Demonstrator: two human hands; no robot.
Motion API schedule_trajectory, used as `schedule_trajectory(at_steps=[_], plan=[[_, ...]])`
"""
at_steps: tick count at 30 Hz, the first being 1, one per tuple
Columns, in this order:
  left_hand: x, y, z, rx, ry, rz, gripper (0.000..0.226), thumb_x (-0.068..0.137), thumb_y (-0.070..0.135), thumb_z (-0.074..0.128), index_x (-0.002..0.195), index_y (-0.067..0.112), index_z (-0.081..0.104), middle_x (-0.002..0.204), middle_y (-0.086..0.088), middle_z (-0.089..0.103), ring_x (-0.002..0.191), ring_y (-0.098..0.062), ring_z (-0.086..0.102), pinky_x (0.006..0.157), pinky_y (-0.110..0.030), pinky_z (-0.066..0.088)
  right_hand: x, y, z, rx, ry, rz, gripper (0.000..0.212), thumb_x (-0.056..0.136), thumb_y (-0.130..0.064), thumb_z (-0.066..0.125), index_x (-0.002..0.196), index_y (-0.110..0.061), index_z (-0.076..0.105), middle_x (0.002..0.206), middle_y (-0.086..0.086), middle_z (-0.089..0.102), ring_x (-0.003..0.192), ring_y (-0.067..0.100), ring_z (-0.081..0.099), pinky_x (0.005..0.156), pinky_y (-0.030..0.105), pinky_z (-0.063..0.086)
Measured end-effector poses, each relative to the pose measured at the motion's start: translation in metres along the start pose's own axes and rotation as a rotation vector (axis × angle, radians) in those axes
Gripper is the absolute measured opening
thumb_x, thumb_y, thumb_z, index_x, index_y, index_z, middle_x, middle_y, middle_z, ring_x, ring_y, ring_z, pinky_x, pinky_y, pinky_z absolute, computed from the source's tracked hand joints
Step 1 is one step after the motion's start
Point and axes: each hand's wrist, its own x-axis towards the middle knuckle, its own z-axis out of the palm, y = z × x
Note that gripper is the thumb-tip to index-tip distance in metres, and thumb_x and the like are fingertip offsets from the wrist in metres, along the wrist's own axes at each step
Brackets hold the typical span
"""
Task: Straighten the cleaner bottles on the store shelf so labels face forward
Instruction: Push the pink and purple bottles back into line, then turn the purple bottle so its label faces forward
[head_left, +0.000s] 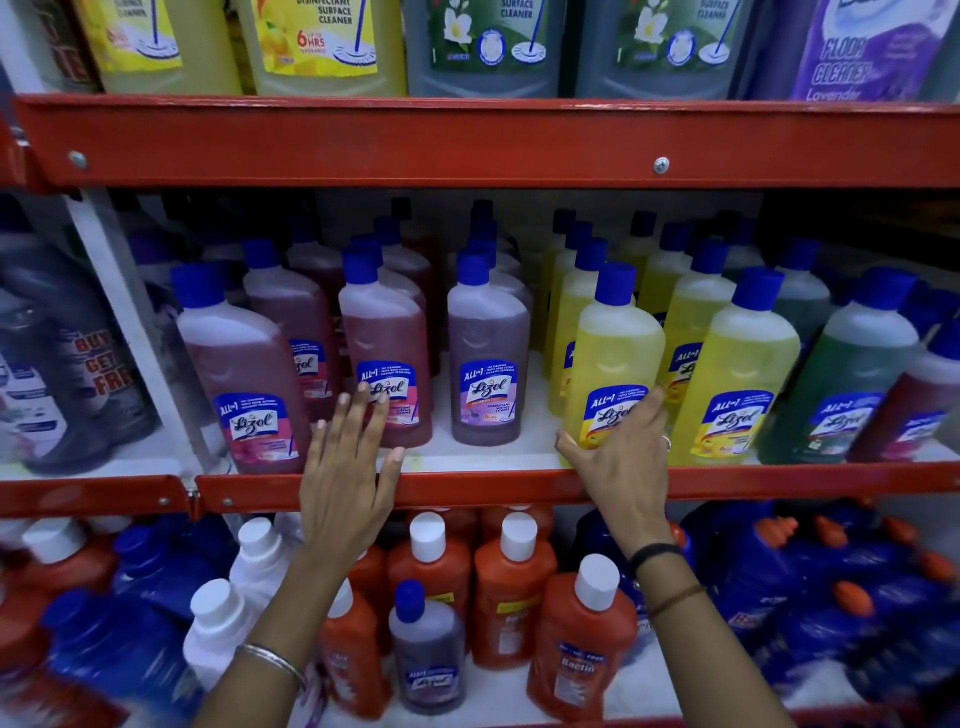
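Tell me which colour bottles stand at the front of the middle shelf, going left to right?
Pink bottle → second pink bottle → purple bottle → yellow bottle → second yellow bottle → green bottle.

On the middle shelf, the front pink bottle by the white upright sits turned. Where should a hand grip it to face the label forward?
Probably the pink bottle is best taken around its flat lower body, from the open front, above the red shelf lip. Its label angles rightward, and neighbours crowd its right side, so a twist there seems easier than at the blue cap.

Red metal shelf rails, white upright, dim rear.
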Motion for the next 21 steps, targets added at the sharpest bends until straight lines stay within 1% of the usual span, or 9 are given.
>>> schedule_trajectory(at_steps=[4,7,9,11,13,14,17,19,21], plan=[[-0.005,-0.002,-0.001,0.001,-0.025,-0.01,0.058,0.095,0.041,0.03,0.15,0.022,0.023,0.159,-0.004,0.025,0.147,-0.023,0.021,0.117,-0.046,0.016,-0.005,0.004,-0.003,0.023,0.008,0.009,0.12,0.06,-0.041,0.081,0.145,-0.002,0.005,0.135,0.028,0.04,0.118,0.048,0.047,0.097,0.053,0.045],[-0.013,-0.004,-0.002,0.011,-0.06,-0.002,0.058,0.095,0.042,0.03,0.15,0.023,0.024,0.159,-0.004,0.026,0.147,-0.025,0.022,0.116,-0.047,0.017,-0.009,0.004,-0.003,0.05,0.004,0.007,0.119,0.062,-0.041,0.081,0.146,-0.004,0.005,0.135,0.027,0.039,0.117,0.048,0.046,0.096,0.053,0.046],[-0.019,-0.009,-0.002,0.042,-0.091,0.006,0.058,0.096,0.045,0.028,0.15,0.026,0.022,0.16,-0.002,0.024,0.148,-0.024,0.02,0.117,-0.046,0.015,-0.017,0.003,-0.004,0.049,0.063,0.004,0.115,0.066,-0.043,0.081,0.146,-0.003,0.009,0.132,0.028,0.039,0.116,0.046,0.045,0.095,0.054,0.045],[-0.024,-0.013,-0.003,0.068,-0.12,0.013,0.059,0.096,0.048,0.025,0.151,0.029,0.018,0.161,-0.001,0.022,0.149,-0.022,0.016,0.118,-0.043,0.01,-0.03,0.0,-0.005,0.05,0.217,-0.062,0.1,0.071,-0.044,0.078,0.142,-0.002,0.021,0.134,0.027,0.038,0.123,0.041,0.039,0.101,0.054,0.039],[-0.026,-0.017,-0.002,0.082,-0.141,0.019,0.059,0.097,0.05,0.023,0.152,0.031,0.013,0.161,-0.001,0.019,0.149,-0.022,0.014,0.119,-0.04,0.005,-0.046,-0.01,-0.003,0.13,0.349,-0.229,0.078,0.078,-0.038,0.073,0.134,-0.001,0.033,0.133,0.021,0.039,0.124,0.034,0.038,0.106,0.046,0.034],[-0.027,-0.018,-0.002,0.087,-0.147,0.022,0.059,0.097,0.051,0.023,0.152,0.032,0.011,0.161,0.0,0.019,0.149,-0.022,0.014,0.119,-0.038,0.002,-0.052,-0.017,0.0,0.184,0.353,-0.303,0.069,0.08,-0.036,0.069,0.131,-0.002,0.037,0.131,0.018,0.041,0.122,0.032,0.039,0.107,0.04,0.033],[-0.026,-0.02,-0.003,0.1,-0.155,0.042,0.059,0.097,0.052,0.022,0.151,0.033,0.009,0.161,-0.001,0.019,0.148,-0.022,0.017,0.119,-0.035,0.0,-0.055,-0.046,0.017,0.267,0.177,-0.354,0.066,0.082,-0.035,0.066,0.133,-0.003,0.038,0.131,0.019,0.046,0.123,0.027,0.04,0.108,0.02,0.025],[-0.027,-0.022,-0.004,0.111,-0.157,0.055,0.059,0.097,0.051,0.023,0.151,0.032,0.009,0.16,-0.001,0.021,0.148,-0.023,0.019,0.118,-0.037,0.005,-0.051,-0.066,0.032,0.265,0.069,-0.296,0.079,0.081,-0.037,0.071,0.139,-0.002,0.031,0.137,0.022,0.042,0.129,0.027,0.035,0.107,0.022,0.025],[-0.028,-0.025,-0.005,0.118,-0.165,0.06,0.058,0.098,0.052,0.021,0.151,0.031,0.011,0.16,-0.002,0.021,0.148,-0.024,0.019,0.118,-0.037,0.006,-0.041,-0.083,0.046,0.24,0.01,-0.192,0.096,0.076,-0.045,0.073,0.143,0.0,0.02,0.142,0.024,0.037,0.132,0.032,0.033,0.107,0.032,0.03]])
